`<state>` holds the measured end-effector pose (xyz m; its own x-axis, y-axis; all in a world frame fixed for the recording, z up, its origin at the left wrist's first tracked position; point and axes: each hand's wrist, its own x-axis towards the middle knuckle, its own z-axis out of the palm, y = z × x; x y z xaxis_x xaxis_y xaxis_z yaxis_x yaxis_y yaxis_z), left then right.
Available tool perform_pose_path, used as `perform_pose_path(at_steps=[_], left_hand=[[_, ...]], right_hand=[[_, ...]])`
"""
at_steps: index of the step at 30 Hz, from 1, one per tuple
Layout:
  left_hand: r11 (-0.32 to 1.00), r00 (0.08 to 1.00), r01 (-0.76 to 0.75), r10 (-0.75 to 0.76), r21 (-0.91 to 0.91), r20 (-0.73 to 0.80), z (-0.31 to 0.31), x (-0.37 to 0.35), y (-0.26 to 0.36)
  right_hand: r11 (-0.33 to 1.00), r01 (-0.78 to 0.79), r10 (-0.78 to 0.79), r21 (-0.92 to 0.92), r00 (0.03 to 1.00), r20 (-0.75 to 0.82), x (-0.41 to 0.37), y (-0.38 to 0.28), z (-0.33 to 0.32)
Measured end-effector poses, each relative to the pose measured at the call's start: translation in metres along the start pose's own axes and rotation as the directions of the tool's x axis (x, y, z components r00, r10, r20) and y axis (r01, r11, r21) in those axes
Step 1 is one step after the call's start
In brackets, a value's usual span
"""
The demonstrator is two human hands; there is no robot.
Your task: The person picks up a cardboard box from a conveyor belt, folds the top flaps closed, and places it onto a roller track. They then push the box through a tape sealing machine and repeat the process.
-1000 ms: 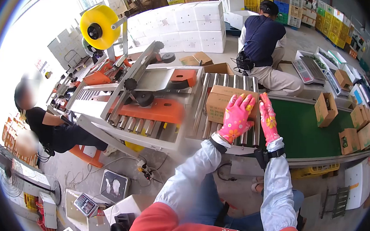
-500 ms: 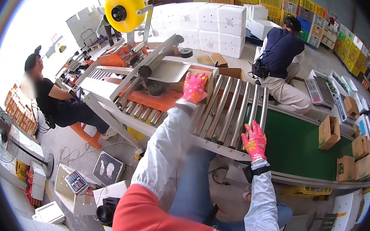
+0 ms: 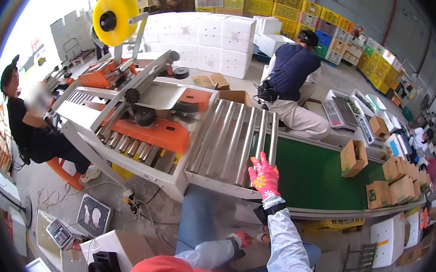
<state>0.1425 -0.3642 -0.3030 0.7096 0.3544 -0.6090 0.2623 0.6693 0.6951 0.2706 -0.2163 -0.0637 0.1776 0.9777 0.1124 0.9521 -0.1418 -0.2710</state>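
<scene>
My right hand point(image 3: 264, 175), in a pink flowered glove, rests on the near right end of the metal rollers point(image 3: 243, 143) with its fingers spread; nothing is in it. Low over my lap is my left hand point(image 3: 243, 239), in the same kind of glove, small and partly hidden, touching neither rollers nor machine. Left of the rollers stands the taping machine with its orange plates point(image 3: 152, 134) and a yellow tape roll point(image 3: 116, 18). The green belt point(image 3: 307, 167) runs right from the rollers and carries open cardboard boxes point(image 3: 354, 159).
One person point(image 3: 293, 75) crouches behind the belt; another point(image 3: 31, 128) sits at the left. White foam boxes point(image 3: 199, 38) are stacked behind the machine. Scales point(image 3: 95, 215) and cables lie on the floor at lower left. A yellow crate point(image 3: 330, 224) is under the belt.
My left hand has left the box at the machine and dropped to my lap. That box is no longer seen there. My right hand stays at the rollers; the view has shifted right.
</scene>
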Motion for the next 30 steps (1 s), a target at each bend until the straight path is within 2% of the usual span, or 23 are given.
perform_pose_path(at_steps=[2, 3, 4, 6, 8, 9, 11, 18, 20, 21, 22, 23, 24, 25, 27, 28, 29, 30], left_hand=[[0.998, 0.946, -0.052, 0.042, -0.021, -0.321, -0.023, 0.026, -0.029], [0.998, 0.910, -0.067, 0.059, -0.005, -0.410, -0.033, 0.036, -0.037], [0.997, 0.883, -0.082, 0.078, 0.012, -0.462, -0.043, 0.043, -0.037], [0.994, 0.865, -0.076, 0.104, 0.078, -0.491, -0.056, 0.053, -0.035], [0.988, 0.882, -0.048, 0.112, 0.149, -0.459, -0.069, 0.061, -0.034], [0.979, 0.891, -0.032, 0.118, 0.199, -0.439, -0.074, 0.064, -0.035], [0.949, 0.905, -0.006, 0.140, 0.316, -0.401, -0.077, 0.069, -0.039], [0.717, 0.943, 0.004, 0.229, 0.697, -0.241, -0.083, 0.065, -0.045], [0.639, 0.953, -0.022, 0.245, 0.769, -0.176, -0.088, 0.056, -0.048], [0.606, 0.957, -0.037, 0.251, 0.794, -0.147, -0.089, 0.055, -0.050], [0.568, 0.959, -0.058, 0.259, 0.821, -0.111, -0.089, 0.056, -0.053], [0.528, 0.947, -0.110, 0.313, 0.842, -0.073, -0.089, 0.057, -0.057], [0.385, 0.779, -0.268, 0.626, 0.883, -0.036, -0.072, 0.049, -0.059], [0.407, 0.786, -0.245, 0.615, 0.880, -0.066, -0.071, 0.049, -0.054], [0.318, 0.961, -0.080, 0.275, 0.945, -0.011, -0.075, 0.052, -0.049], [0.295, 0.990, 0.007, 0.132, 0.955, -0.048, -0.076, 0.054, -0.051], [0.311, 0.990, 0.019, 0.126, 0.950, -0.060, -0.068, 0.045, -0.046], [0.303, 0.975, 0.012, 0.208, 0.953, -0.078, -0.052, 0.022, -0.026]], right_hand=[[1.000, 0.004, -0.006, -0.025, 0.999, -0.053, -0.003, -0.002, 0.001], [0.998, 0.044, -0.050, -0.053, 0.991, -0.123, -0.006, 0.000, 0.003], [0.999, 0.023, -0.025, -0.047, 0.999, -0.035, -0.009, -0.011, -0.019], [0.997, 0.044, -0.045, -0.058, 0.999, -0.014, -0.005, -0.006, -0.014], [0.999, 0.031, -0.031, 0.010, 0.999, 0.014, -0.004, -0.005, -0.015], [0.997, 0.070, -0.073, -0.037, 0.995, -0.073, -0.005, -0.002, -0.005], [0.997, 0.077, -0.079, -0.030, 0.992, -0.096, -0.005, 0.000, -0.002], [0.997, 0.069, -0.065, 0.033, 0.992, -0.108, -0.007, 0.000, 0.006], [0.975, 0.092, -0.029, 0.203, 0.955, -0.296, -0.014, -0.003, -0.004], [0.945, 0.057, 0.013, 0.323, 0.978, -0.210, -0.018, -0.001, -0.020], [0.805, 0.140, 0.057, 0.576, 0.949, -0.309, -0.021, 0.013, -0.004], [0.594, 0.233, 0.130, 0.770, 0.917, -0.378, -0.025, 0.029, 0.014], [0.492, 0.197, 0.192, 0.848, 0.925, -0.327, -0.037, 0.047, 0.018], [0.382, 0.155, 0.247, 0.911, 0.933, -0.262, -0.053, 0.069, 0.018], [0.814, 0.019, 0.240, 0.580, 0.899, -0.367, -0.081, 0.122, 0.022], [0.864, -0.049, 0.267, 0.501, 0.888, -0.375, -0.093, 0.152, 0.028], [0.904, -0.114, 0.288, 0.412, 0.874, -0.392, -0.101, 0.185, 0.033], [0.918, -0.173, 0.319, 0.356, 0.855, -0.408, -0.107, 0.217, 0.033]])
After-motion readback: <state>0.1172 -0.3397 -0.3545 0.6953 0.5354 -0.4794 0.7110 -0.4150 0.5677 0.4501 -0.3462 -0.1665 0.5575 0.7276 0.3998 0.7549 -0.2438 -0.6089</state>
